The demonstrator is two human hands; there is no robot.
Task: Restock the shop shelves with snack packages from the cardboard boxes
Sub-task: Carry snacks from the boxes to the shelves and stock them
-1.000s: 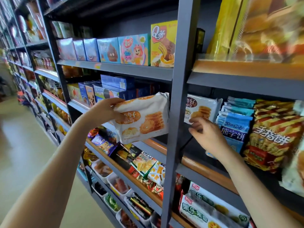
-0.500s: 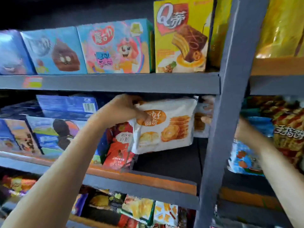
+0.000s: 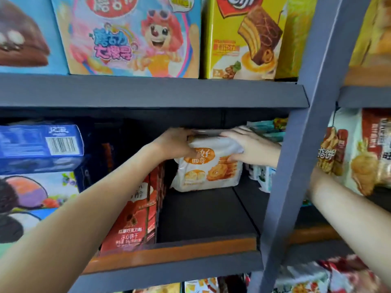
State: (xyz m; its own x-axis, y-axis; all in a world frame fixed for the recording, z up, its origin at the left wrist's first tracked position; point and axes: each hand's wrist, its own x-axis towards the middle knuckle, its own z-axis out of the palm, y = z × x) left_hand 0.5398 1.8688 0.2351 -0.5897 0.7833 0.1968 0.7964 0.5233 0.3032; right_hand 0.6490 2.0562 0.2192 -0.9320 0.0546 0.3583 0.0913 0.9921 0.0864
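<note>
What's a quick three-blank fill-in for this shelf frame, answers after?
The left hand and right hand both grip the ____ cookie package.
Immediately left of it stands a ____ snack box.
The yellow box sits one shelf ____ the package.
Answers: white; red; above.
</note>
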